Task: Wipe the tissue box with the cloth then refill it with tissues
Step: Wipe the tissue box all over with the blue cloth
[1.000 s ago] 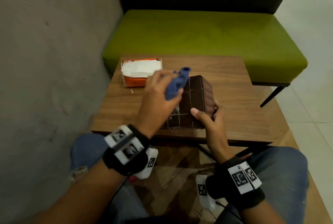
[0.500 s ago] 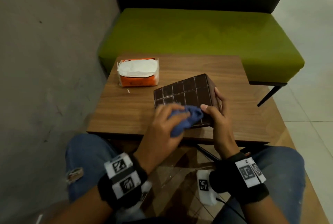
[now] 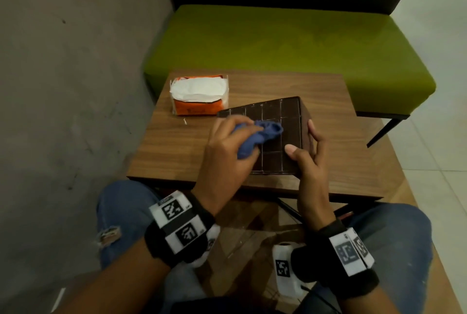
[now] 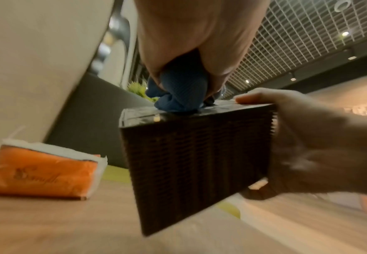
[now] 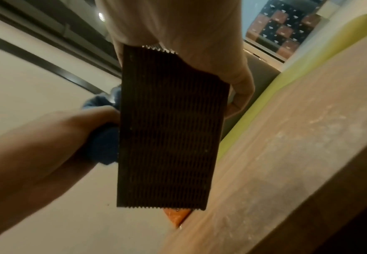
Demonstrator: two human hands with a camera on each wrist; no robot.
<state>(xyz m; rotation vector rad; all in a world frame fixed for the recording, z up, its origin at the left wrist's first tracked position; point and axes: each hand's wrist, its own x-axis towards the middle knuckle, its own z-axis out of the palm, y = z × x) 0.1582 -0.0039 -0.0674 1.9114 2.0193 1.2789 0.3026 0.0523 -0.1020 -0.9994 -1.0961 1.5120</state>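
Observation:
A dark brown tissue box [image 3: 285, 124] with a grid-lined top and ribbed sides [image 4: 198, 154] is tilted up on the wooden table [image 3: 177, 146]. My left hand [image 3: 227, 151] grips a bunched blue cloth [image 3: 260, 134] and presses it onto the box's top face [image 4: 178, 96]. My right hand [image 3: 308, 159] holds the box's near right corner, thumb on top and fingers down the side [image 5: 239, 82]. An opened orange pack of white tissues [image 3: 199, 95] lies at the table's far left [image 4: 39, 171].
A green padded bench [image 3: 290, 45] with a dark backrest stands behind the table. A grey concrete wall [image 3: 70, 73] runs along the left. My knees in blue jeans sit under the table's near edge. Pale tiled floor lies to the right.
My left hand with the cloth swept from the box's far edge to its near edge, then back up to the middle of the top. The right hand kept holding the box.

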